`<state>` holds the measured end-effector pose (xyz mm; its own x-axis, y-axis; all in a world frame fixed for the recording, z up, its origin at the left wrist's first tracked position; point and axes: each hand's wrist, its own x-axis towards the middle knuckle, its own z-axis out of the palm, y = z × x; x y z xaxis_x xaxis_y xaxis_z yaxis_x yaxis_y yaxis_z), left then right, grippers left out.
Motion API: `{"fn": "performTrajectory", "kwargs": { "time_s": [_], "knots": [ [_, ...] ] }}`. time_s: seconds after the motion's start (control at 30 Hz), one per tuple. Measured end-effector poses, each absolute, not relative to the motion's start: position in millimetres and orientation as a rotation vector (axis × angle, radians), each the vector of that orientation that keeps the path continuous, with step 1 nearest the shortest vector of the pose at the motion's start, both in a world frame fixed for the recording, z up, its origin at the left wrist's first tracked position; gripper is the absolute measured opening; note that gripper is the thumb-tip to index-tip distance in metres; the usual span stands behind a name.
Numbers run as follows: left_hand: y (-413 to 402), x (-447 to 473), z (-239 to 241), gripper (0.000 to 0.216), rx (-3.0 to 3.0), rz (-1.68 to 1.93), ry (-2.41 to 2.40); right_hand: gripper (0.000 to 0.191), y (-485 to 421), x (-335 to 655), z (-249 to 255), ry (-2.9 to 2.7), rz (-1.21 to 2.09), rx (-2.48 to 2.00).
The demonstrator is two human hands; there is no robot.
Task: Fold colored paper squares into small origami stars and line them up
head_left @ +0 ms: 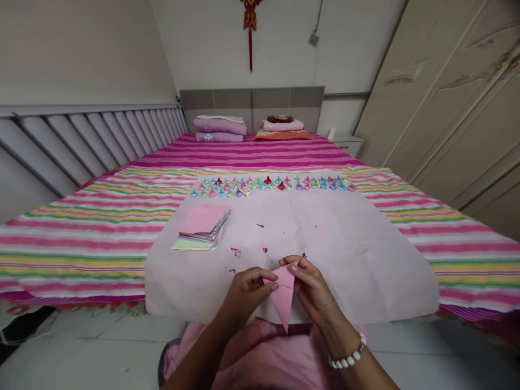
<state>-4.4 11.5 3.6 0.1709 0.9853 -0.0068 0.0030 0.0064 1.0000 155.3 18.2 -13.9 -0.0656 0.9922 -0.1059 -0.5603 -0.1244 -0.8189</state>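
Note:
A folded sheet of pink origami paper [283, 295] hangs between my two hands, its long point turned down toward my lap. My left hand [254, 292] pinches its left corner between thumb and fingers. At the upper right corner my right hand [311, 287] grips it, thumb in front and fingers behind. A short dark line, perhaps a crease or slit, runs across the paper's upper part. Both hands are just above the near edge of a pale sheet [345, 271] spread on the bed.
A stack of coloured square papers [203, 222] lies left on the pale sheet. Rows of small folded paper pieces [268, 182] line its far edge. Several red scraps [235, 251] are scattered mid-sheet. Folded bedding [220, 127] sits by the headboard; a railing [122, 127] runs along the left.

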Motion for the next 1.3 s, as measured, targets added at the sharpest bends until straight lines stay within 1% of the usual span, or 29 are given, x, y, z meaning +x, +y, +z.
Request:
{"fn": "performTrajectory", "kwargs": {
  "time_s": [0.07, 0.13, 0.2, 0.27, 0.47, 0.6, 0.67, 0.7, 0.8, 0.83, 0.87, 0.9, 1.0, 1.03, 1.13, 1.23, 1.3],
  "knots": [
    [11.3, -4.4, 3.0, 0.015, 1.290, 1.088, 1.094, 0.031, 18.0, 153.2, -14.2, -0.689, 1.564, -0.854],
    [11.4, -4.6, 1.7, 0.023, 1.265, 1.104, 1.083, 0.038, 18.0, 151.9, -14.3, -0.671, 1.556, -0.870],
    [12.0, -5.1, 0.0, 0.035, 1.219, 1.125, 1.058, 0.038, 18.3, 151.5, -14.2, -0.657, 1.530, -0.878],
    [13.0, -5.9, -1.5, 0.039, 1.183, 1.133, 1.032, 0.037, 18.5, 151.9, -14.0, -0.647, 1.505, -0.875],
    [17.4, -8.8, -5.6, 0.031, 1.139, 1.159, 1.030, 0.030, 17.8, 153.6, -14.5, -0.658, 1.466, -0.916],
    [19.4, -11.0, -10.3, 0.034, 1.138, 1.157, 1.015, 0.028, 18.4, 154.3, -16.0, -0.635, 1.446, -0.934],
    [18.1, -11.5, -11.1, 0.045, 1.166, 1.129, 1.005, 0.027, 19.2, 154.3, -16.6, -0.620, 1.436, -0.932],
    [16.8, -11.4, -10.8, 0.057, 1.190, 1.103, 0.986, 0.027, 19.6, 154.2, -16.8, -0.610, 1.430, -0.931],
    [11.1, -9.6, -8.5, 0.103, 1.262, 1.006, 0.908, 0.027, 20.6, 153.9, -17.1, -0.567, 1.409, -0.932],
    [9.5, -8.6, -7.8, 0.112, 1.267, 0.982, 0.896, 0.026, 20.8, 153.9, -17.2, -0.554, 1.406, -0.933],
    [8.5, -7.5, -7.4, 0.113, 1.255, 0.972, 0.893, 0.026, 21.0, 154.0, -17.4, -0.544, 1.406, -0.933],
    [8.0, -6.5, -7.3, 0.107, 1.230, 0.981, 0.893, 0.026, 21.2, 154.4, -17.6, -0.539, 1.407, -0.932],
    [10.4, -4.9, -7.5, 0.076, 1.140, 1.053, 0.903, 0.024, 21.5, 155.9, -18.7, -0.547, 1.415, -0.926],
    [11.8, -5.1, -7.3, 0.069, 1.120, 1.069, 0.918, 0.022, 21.6, 156.3, -18.9, -0.552, 1.416, -0.922],
    [15.1, -7.7, -5.3, 0.059, 1.111, 1.062, 0.988, 0.020, 21.6, 156.7, -19.3, -0.560, 1.423, -0.898],
    [15.7, -10.4, -2.7, 0.041, 1.140, 1.064, 1.045, 0.020, 20.6, 155.5, -18.8, -0.572, 1.448, -0.870],
    [15.4, -11.1, -1.3, 0.035, 1.144, 1.073, 1.080, 0.020, 19.2, 154.6, -18.3, -0.604, 1.466, -0.851]
  ]
}}
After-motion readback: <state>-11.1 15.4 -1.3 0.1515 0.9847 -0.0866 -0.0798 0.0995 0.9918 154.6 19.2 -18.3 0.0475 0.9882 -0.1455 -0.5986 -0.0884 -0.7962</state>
